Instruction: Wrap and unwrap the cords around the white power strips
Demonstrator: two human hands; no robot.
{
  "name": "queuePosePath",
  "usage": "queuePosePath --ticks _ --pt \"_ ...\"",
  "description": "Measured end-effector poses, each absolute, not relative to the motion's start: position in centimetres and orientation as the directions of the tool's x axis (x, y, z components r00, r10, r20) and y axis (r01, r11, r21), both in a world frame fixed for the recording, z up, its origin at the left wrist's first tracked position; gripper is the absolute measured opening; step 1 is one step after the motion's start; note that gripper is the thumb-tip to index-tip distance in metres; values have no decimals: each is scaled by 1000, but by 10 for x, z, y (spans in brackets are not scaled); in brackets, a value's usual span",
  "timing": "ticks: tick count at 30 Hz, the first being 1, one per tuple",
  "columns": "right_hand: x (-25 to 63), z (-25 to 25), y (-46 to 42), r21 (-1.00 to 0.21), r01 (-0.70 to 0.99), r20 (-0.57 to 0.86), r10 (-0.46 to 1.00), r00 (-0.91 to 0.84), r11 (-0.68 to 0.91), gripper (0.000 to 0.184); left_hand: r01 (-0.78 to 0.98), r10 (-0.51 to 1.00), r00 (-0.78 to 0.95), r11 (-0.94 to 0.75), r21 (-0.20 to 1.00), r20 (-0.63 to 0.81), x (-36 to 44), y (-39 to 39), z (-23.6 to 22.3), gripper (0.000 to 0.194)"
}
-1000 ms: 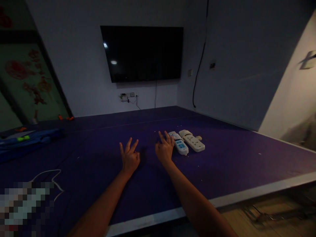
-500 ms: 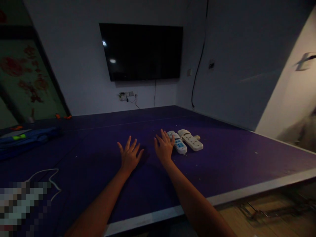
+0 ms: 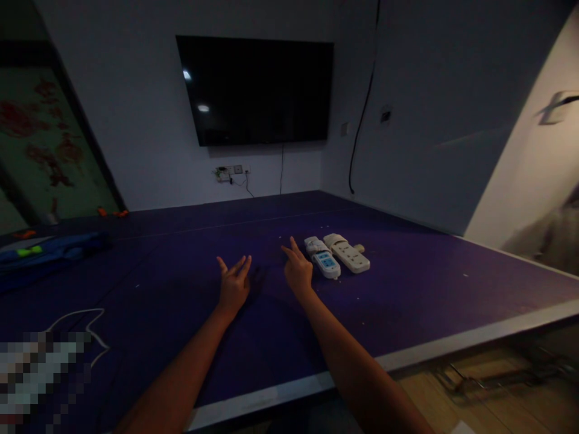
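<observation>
My left hand [image 3: 234, 285] is held above the purple table [image 3: 266, 337], some fingers stretched out and apart, with nothing in it. To its right my right hand [image 3: 298, 271] also has fingers extended and holds nothing; its other fingers look folded. Just beyond the right hand lies a white power strip with blue sockets [image 3: 326, 263], its cord wrapped round one end. Beside that is a second, all-white power strip [image 3: 353, 258], bundled the same way, a plug at its side. Neither hand appears to touch the strips.
A dark television [image 3: 257, 90] hangs on the far wall above some wall sockets [image 3: 233, 173]. Blue cloth [image 3: 67, 249] lies at the left. A white cable [image 3: 81, 311] runs near a blurred-out object at lower left. The table's pale front edge [image 3: 452, 348] crosses the lower right.
Both hands went from partly curled to fully spread fingers, then to fewer fingers extended now. The hands stay in nearly the same place. The power strips have not been moved.
</observation>
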State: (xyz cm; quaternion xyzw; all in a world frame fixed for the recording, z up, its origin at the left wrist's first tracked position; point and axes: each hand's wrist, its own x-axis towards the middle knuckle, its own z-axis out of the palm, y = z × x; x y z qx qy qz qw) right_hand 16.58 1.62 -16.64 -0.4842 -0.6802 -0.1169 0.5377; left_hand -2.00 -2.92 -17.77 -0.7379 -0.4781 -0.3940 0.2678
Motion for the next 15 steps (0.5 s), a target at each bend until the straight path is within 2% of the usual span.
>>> queuePosePath --ticks 6,10,15 --pt "169 -162 15 -406 770 850 512 122 492 30 936 465 219 -347 -51 858 -18 -29 -176 43" --pt "172 -161 19 -467 764 832 513 210 446 33 926 462 212 -377 -25 861 -15 -30 -175 51" --pt "174 -163 22 -504 705 821 531 211 499 39 922 423 196 -386 -21 885 -15 -32 -175 62"
